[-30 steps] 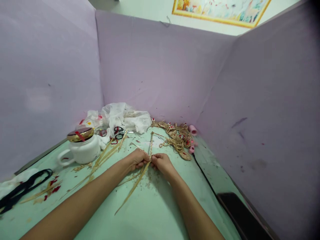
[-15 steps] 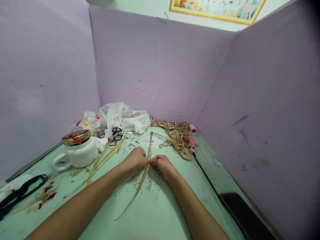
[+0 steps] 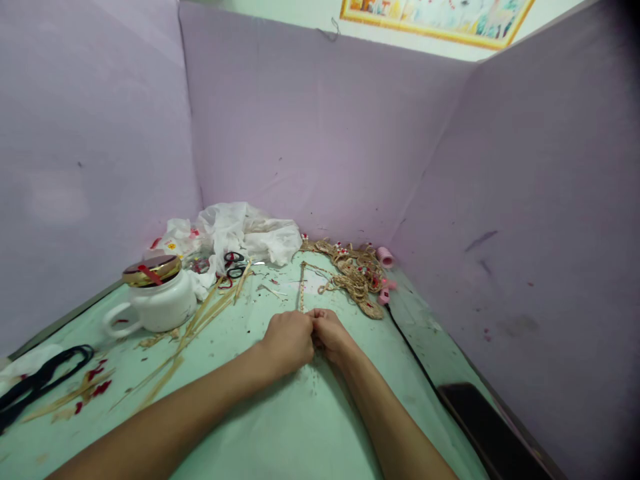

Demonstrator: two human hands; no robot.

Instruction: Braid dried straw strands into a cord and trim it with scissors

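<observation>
A thin straw braid (image 3: 302,290) runs away from me over the table, bends at its far end and leads right to a heap of braided straw cord (image 3: 354,287). My left hand (image 3: 290,339) is closed at the near end of the braid, knuckles up. Against it, my right hand (image 3: 330,333) is closed too, its thumb and fingertips pinched at the same spot. The strands between the fingers are hidden by the hands.
Left stand a white lidded mug (image 3: 163,308), loose straw strips (image 3: 205,323), scissors (image 3: 234,267) and a crumpled white plastic bag (image 3: 250,233). A pink corded tool (image 3: 385,293) lies right, a black phone-like slab (image 3: 485,427) nearer. Dark cord (image 3: 45,380) lies far left. Lilac panels (image 3: 320,133) enclose the table.
My left hand has shifted right and slightly nearer, meeting my right hand. The loose straw strip that hung toward me below the hands is no longer visible.
</observation>
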